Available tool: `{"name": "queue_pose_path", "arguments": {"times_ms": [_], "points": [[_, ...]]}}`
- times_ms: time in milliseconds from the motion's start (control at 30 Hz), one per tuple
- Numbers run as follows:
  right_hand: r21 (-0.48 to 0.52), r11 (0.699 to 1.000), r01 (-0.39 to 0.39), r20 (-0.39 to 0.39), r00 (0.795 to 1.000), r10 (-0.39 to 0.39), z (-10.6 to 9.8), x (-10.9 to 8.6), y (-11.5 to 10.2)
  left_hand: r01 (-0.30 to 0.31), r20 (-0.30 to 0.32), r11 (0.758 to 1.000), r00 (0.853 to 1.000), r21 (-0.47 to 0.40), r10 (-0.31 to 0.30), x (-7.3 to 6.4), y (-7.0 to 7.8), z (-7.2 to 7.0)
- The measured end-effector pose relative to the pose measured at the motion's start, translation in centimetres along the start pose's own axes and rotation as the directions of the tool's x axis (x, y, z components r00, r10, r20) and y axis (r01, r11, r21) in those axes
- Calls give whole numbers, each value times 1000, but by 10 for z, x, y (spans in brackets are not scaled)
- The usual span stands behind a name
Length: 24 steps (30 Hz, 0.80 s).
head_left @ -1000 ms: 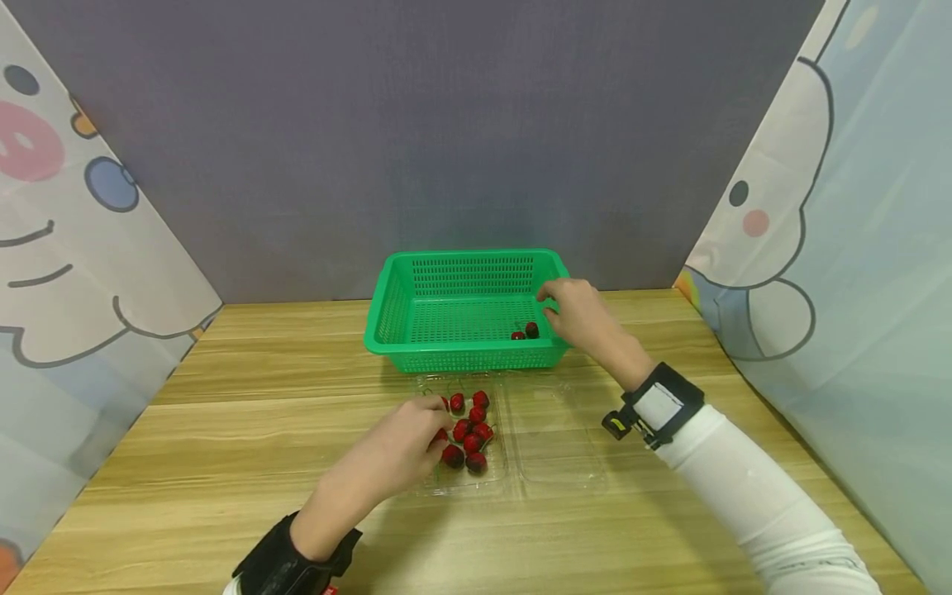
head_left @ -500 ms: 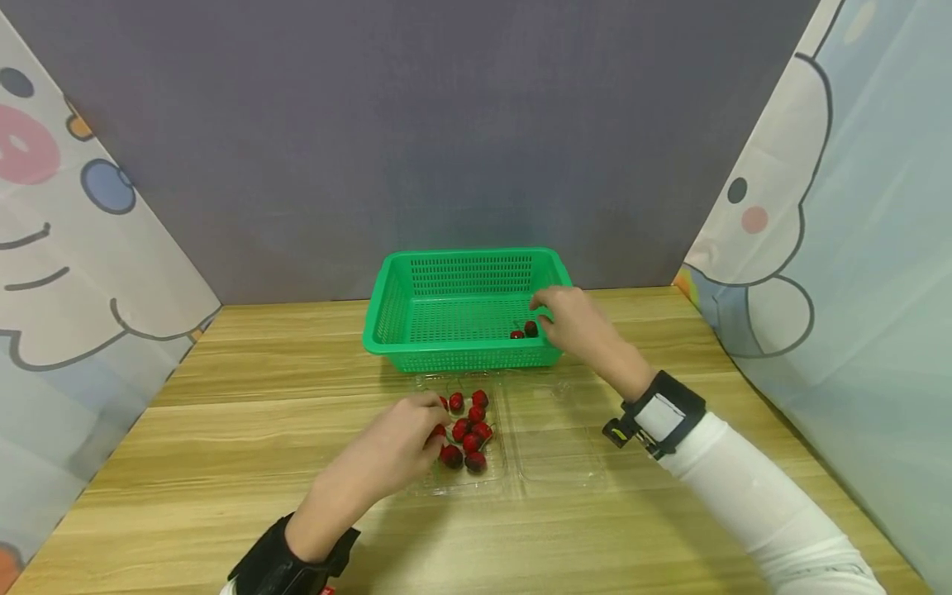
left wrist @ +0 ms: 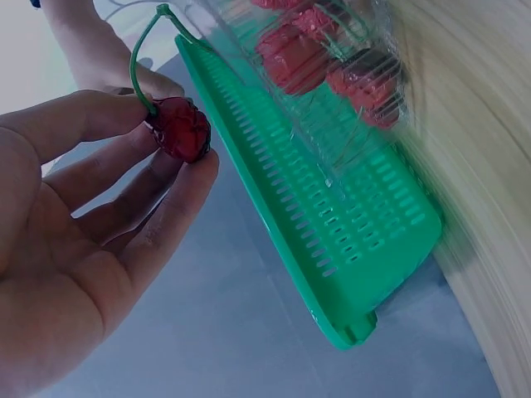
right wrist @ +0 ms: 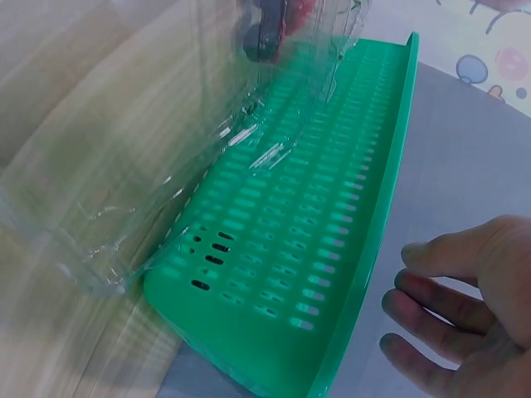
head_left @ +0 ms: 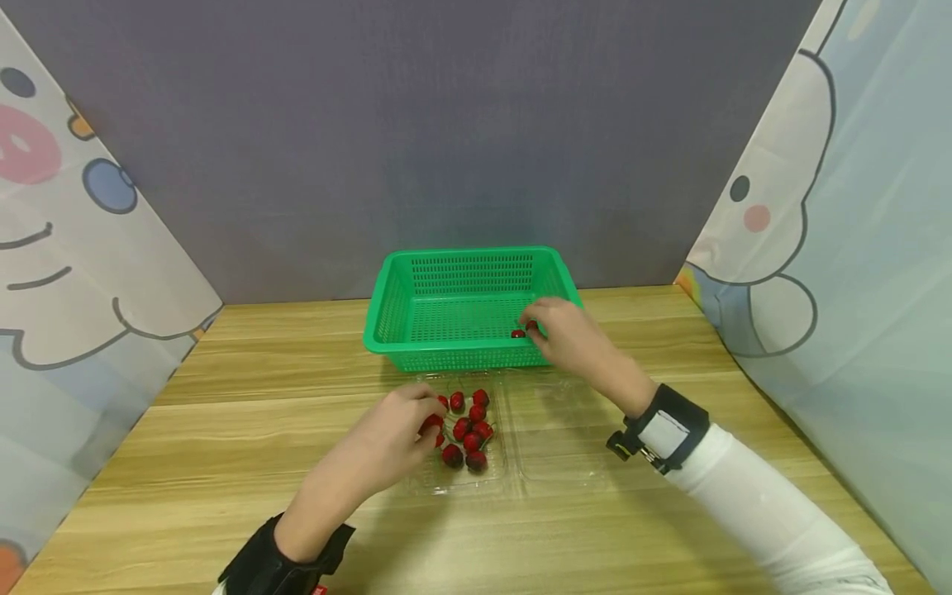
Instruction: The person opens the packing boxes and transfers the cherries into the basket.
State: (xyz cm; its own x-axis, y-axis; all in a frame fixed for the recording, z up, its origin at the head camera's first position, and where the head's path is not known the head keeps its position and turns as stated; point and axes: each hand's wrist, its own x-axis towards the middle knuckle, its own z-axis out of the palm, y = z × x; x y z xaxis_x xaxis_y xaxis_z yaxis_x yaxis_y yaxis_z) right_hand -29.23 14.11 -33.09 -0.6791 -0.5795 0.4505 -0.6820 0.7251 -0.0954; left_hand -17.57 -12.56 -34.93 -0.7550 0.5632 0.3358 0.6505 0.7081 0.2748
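My left hand (head_left: 387, 442) pinches a dark red cherry (left wrist: 181, 131) by its body between thumb and fingertips. Its green stem (left wrist: 141, 62) curves upward in the left wrist view. This hand is above the left side of a hinged clear plastic box (head_left: 558, 446), in which several more cherries (head_left: 472, 442) lie. Behind the box stands a green slotted basket (head_left: 454, 359). Over the basket's right front corner, my right hand (head_left: 573, 335) hangs with loosely bent fingers and nothing between them in the right wrist view. Close to its fingertips, two cherries (head_left: 518, 334) lie on the basket floor, one partly hidden.
The box's transparent lid half lies flat on the right, on a wooden table (head_left: 245, 463). A grey wall (head_left: 461, 124) rises directly behind the basket. Printed cartoon panels (head_left: 870, 248) close off both sides.
My left hand has risen slightly to the left with a cherry pinched in it. The right hand has moved lower and left, closer to the cherries in the basket.
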Motion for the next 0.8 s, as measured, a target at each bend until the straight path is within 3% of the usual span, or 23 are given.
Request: {"name": "queue_pose_path", "arguments": {"times_ms": [167, 333, 533, 800], "points": [[24, 995, 94, -49, 995, -93, 1, -5, -7, -12, 1, 1000, 1000, -8, 12, 2, -1, -2], [0, 977, 212, -82, 974, -211, 6, -8, -15, -50, -41, 999, 998, 15, 51, 7, -2, -1], [-84, 948, 306, -18, 951, -309, 12, -13, -25, -108, -105, 994, 988, 6, 108, 13, -4, -3], [-88, 915, 394, 55, 919, -391, 19, -20, -37, -128, -178, 992, 975, 14, 129, 18, -6, -3]]}}
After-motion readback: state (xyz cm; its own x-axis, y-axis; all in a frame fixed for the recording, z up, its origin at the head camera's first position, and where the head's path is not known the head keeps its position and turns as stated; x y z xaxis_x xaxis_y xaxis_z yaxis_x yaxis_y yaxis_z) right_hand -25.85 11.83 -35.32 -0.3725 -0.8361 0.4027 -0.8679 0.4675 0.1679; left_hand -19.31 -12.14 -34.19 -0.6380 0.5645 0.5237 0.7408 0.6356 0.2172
